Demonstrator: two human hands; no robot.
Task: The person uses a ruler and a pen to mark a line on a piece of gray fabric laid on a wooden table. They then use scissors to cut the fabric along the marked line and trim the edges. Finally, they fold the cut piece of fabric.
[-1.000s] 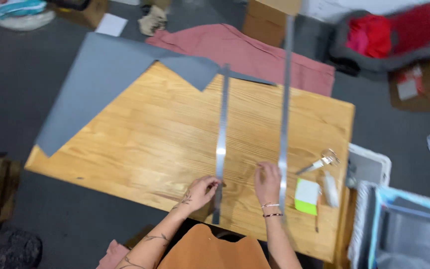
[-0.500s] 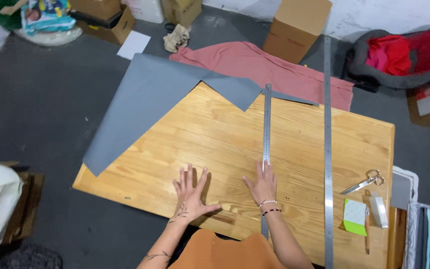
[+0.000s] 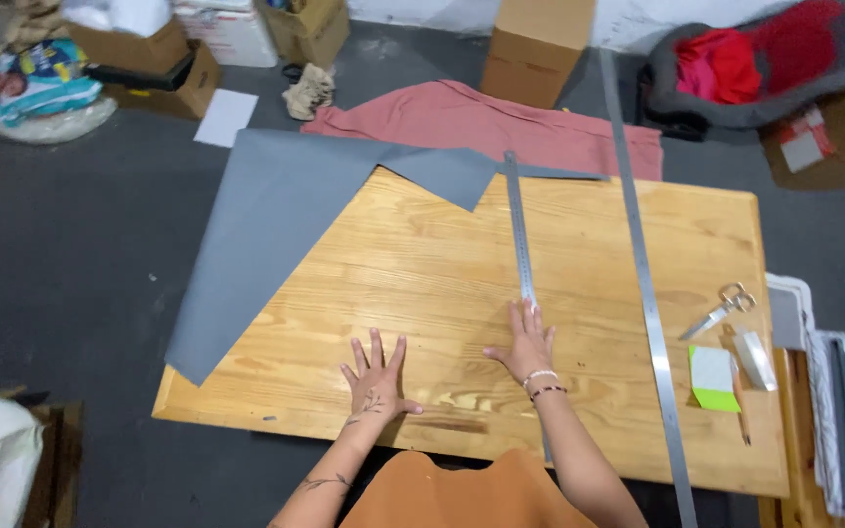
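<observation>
Short steel ruler (image 3: 520,230) lies lengthwise mid-frame on the wooden worktop (image 3: 422,293), far end over the grey sheet (image 3: 276,205). Right hand (image 3: 528,344) rests flat on its near end, fingers spread, gripping nothing. Left hand (image 3: 376,376) lies flat w/ open fingers on bare wood, lower centre. Ruler looks thin, stiff, slick; prob. best pinched at an edge. Long ruler (image 3: 643,284) runs right of it; scissors (image 3: 721,311) and sticky notes (image 3: 714,377) sit at right, apart.
</observation>
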